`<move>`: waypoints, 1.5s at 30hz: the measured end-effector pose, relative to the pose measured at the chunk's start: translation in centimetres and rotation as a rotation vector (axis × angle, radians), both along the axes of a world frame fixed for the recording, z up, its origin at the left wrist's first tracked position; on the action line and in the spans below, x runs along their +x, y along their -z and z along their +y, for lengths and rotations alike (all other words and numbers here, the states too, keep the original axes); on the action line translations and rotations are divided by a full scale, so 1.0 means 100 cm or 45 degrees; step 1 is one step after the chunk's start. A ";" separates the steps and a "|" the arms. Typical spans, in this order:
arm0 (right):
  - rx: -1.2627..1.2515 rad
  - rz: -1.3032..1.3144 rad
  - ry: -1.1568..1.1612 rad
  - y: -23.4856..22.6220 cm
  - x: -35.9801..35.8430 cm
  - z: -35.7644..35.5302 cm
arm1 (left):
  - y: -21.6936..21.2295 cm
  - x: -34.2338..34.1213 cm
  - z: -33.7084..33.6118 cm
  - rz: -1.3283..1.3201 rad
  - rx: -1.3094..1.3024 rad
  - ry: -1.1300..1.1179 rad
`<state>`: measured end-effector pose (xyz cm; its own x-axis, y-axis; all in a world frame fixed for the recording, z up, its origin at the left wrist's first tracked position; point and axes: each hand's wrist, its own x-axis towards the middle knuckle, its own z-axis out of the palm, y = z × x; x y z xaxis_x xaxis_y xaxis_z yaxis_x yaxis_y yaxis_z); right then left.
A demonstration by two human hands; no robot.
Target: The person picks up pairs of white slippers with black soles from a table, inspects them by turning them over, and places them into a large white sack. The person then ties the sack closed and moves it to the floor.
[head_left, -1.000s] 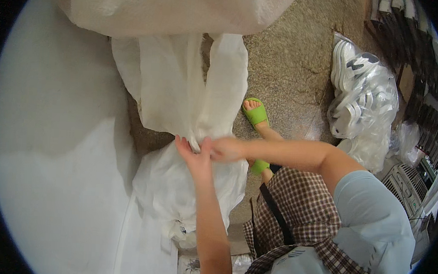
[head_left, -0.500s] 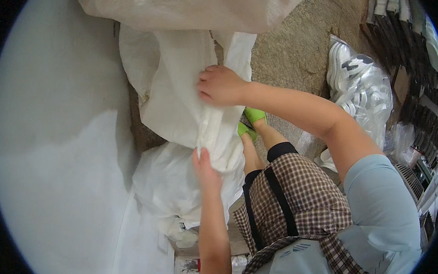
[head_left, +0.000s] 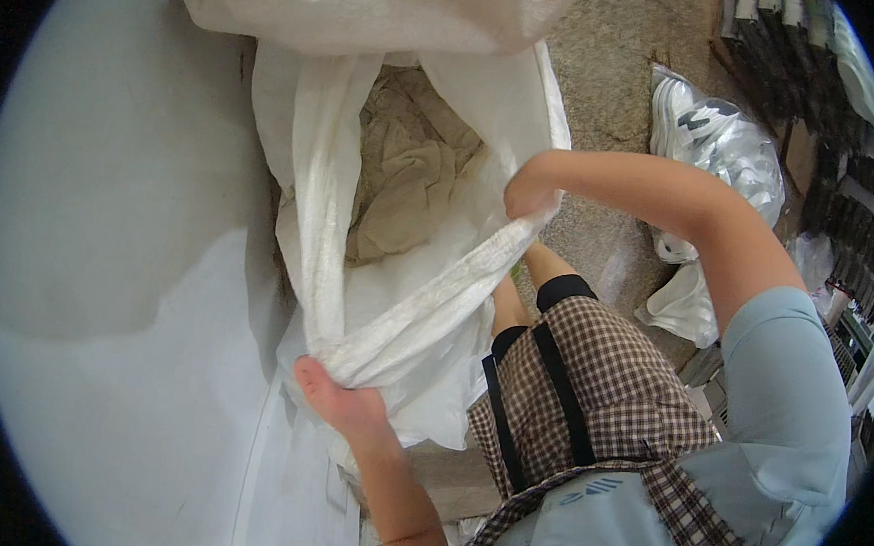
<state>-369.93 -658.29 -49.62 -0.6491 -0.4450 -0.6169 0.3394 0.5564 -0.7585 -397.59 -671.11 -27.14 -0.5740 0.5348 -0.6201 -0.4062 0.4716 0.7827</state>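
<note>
A large white woven sack [head_left: 436, 291] has its mouth spread wide in front of me. Crumpled beige-grey cloth [head_left: 409, 186] lies down inside it. My left hand [head_left: 341, 397] is closed on the near corner of the sack's rim, thumb pointing up and left. At the right side of the mouth, my right hand [head_left: 532, 189] grips the rim with a bent wrist; its fingers are mostly hidden by the fabric. Between the two hands the rolled edge is pulled into a taut slanting band.
Another full off-white sack [head_left: 373, 9] bulges over the far side. A pale wall [head_left: 108, 253] runs along the left. On the concrete floor [head_left: 608, 93] to the right sits a clear plastic bag [head_left: 725, 150] of white sole-shaped pieces. Dark stacked strips [head_left: 780, 69] stand at far right.
The sack's mouth, nearly closed before, is now pulled open and shows the cloth inside. My right hand has moved right and slightly down; my left has moved left and nearer me.
</note>
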 end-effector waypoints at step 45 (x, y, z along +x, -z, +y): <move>0.057 1.118 4.204 -0.419 0.286 -0.103 | -0.143 -0.052 -0.089 0.982 -0.210 1.142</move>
<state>-341.30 -668.56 -7.74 0.7968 0.4942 -0.3477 -0.3973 -0.0052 -0.9177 -402.81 -680.04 -12.87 -0.2878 0.8814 -0.3747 0.6697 0.4649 0.5792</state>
